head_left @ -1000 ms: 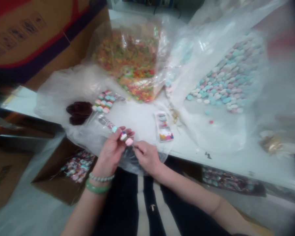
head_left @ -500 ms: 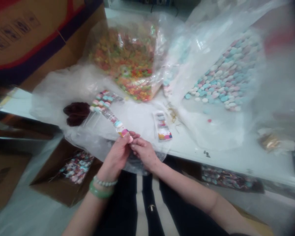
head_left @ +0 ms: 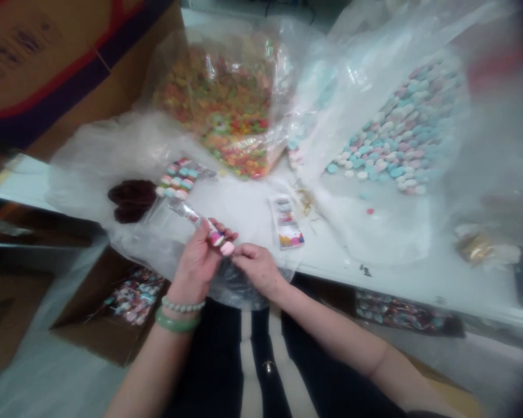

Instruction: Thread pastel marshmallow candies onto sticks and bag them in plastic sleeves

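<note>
A small packing workshop; on the white table (head_left: pixel 331 278) lie clear plastic bags of loose orange-and-green sweets (head_left: pixel 218 110) and pastel sweets (head_left: pixel 396 133); a large cardboard carton (head_left: pixel 61 69) stands behind it; an open cardboard box (head_left: pixel 113 337) of packed sweet strips (head_left: pixel 135 299) sits below its front edge.

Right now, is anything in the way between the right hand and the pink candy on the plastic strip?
No, nothing visible is in the way. The fingers of the right hand are right beside the pink candy at the end of the clear candy strip, which the left hand holds.
</note>
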Available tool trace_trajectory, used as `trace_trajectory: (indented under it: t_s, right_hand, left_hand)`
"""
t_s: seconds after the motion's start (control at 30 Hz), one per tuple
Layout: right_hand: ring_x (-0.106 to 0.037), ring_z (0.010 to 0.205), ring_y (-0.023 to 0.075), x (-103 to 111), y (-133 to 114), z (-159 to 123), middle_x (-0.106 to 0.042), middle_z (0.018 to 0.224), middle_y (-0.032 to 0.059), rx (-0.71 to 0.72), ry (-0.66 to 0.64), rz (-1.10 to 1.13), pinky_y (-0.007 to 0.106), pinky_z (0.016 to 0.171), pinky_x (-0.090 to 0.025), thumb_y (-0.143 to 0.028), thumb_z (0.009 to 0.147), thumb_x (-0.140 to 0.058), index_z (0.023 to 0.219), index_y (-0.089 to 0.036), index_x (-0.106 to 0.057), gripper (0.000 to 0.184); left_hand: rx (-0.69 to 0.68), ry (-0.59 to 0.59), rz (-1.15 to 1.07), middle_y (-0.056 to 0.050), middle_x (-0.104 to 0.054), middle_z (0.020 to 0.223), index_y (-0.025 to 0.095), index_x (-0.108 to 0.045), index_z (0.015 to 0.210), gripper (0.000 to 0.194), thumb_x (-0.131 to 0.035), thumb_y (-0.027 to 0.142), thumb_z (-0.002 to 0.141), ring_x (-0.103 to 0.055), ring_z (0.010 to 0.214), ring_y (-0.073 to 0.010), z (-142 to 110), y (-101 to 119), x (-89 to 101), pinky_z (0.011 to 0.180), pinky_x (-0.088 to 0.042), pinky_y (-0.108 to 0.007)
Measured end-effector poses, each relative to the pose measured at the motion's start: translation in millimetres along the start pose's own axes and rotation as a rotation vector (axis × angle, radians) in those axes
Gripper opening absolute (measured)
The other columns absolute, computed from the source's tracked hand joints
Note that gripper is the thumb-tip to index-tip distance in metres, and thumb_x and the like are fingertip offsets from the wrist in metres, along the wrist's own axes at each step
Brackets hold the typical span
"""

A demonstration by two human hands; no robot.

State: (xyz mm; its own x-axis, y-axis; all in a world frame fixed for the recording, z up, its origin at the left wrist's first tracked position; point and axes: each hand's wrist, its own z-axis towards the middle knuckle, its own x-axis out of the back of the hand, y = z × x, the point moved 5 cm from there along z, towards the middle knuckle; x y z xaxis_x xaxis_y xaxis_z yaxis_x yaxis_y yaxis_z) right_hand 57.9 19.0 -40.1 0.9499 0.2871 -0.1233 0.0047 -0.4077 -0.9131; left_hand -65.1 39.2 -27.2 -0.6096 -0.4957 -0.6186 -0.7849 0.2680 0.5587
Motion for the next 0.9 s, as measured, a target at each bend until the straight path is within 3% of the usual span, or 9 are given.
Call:
trace_trajectory:
  t_s: [0.13,0.3,0.47,0.57,0.63,0.8,0.9]
  right_hand:
    - [-0.054,0.072,0.0146,4.8,-5.3,2.1,-0.061,0.070,-0.0032,0.088,0.062,-0.159,0.027,0.071,-0.040,-0.025,0.073,-0.056,0.068,-0.021,-0.065,0.010]
    - [-0.042,0.053,0.0106,-2.2,4.9,6.7,-0.047,0.053,-0.0057,-0.069,-0.033,0.200,0.023,0.053,-0.032,-0.030,0.067,-0.062,0.067,-0.019,-0.061,0.011]
    - [-0.035,0.050,0.0081,-1.9,2.7,5.0,-0.043,0.053,-0.0071,-0.066,-0.106,0.305,0.021,0.050,-0.026,-0.033,0.070,-0.064,0.076,-0.017,-0.064,0.017]
    - [-0.036,0.052,0.0086,1.9,1.4,3.1,-0.042,0.053,-0.0072,-0.069,-0.109,0.212,0.022,0.052,-0.029,-0.032,0.070,-0.064,0.076,-0.017,-0.065,0.017]
    - [-0.040,0.054,0.0100,4.1,0.4,1.5,-0.046,0.055,-0.0060,-0.052,-0.087,0.099,0.023,0.055,-0.032,-0.030,0.071,-0.062,0.074,-0.017,-0.065,0.014]
    - [-0.055,0.073,0.0171,1.2,-16.0,-7.9,-0.062,0.072,0.0016,0.306,-0.018,-0.416,0.030,0.073,-0.040,-0.023,0.081,-0.051,0.073,-0.020,-0.065,0.016]
    - [-0.057,0.079,0.0183,-1.8,-17.9,-9.5,-0.066,0.080,0.0034,0.359,0.016,-0.445,0.031,0.077,-0.041,-0.023,0.084,-0.050,0.079,-0.021,-0.067,0.018]
  left_hand:
    - [-0.041,0.027,0.095,-0.001,-0.058,0.067,0.016,-0.057,0.070,0.026,-0.066,0.034,0.087,-0.059,0.065,-0.0141,-2.9,-14.9,-0.5,0.072,-0.054,-0.029]
    - [-0.087,0.025,0.073,-0.001,-0.057,0.065,0.015,-0.059,0.073,0.024,-0.074,0.033,0.079,-0.058,0.065,-0.0128,-4.4,-22.5,3.7,0.066,-0.051,-0.023]
    - [0.094,-0.045,0.127,-0.007,-0.068,0.086,0.014,-0.065,0.098,0.032,-0.080,0.023,0.071,-0.065,0.079,-0.0190,-6.3,-14.4,8.3,0.070,-0.054,-0.029]
    - [0.073,-0.025,0.029,-0.007,-0.070,0.092,0.015,-0.065,0.101,0.026,-0.073,0.029,0.081,-0.067,0.089,-0.0232,-4.4,5.6,10.7,0.081,-0.055,-0.039]
    - [0.046,0.001,-0.039,-0.003,-0.067,0.080,0.016,-0.065,0.094,0.018,-0.065,0.033,0.088,-0.065,0.078,-0.0194,-2.7,14.5,10.4,0.079,-0.056,-0.039]
    - [0.010,0.030,-0.067,0.001,-0.057,0.066,0.017,-0.059,0.077,0.022,-0.058,0.033,0.093,-0.058,0.062,-0.0142,-2.0,8.8,2.6,0.072,-0.055,-0.034]
    - [-0.046,0.041,-0.043,0.002,-0.056,0.066,0.017,-0.059,0.078,0.020,-0.057,0.030,0.093,-0.057,0.060,-0.0138,-3.5,2.1,-1.2,0.069,-0.055,-0.033]
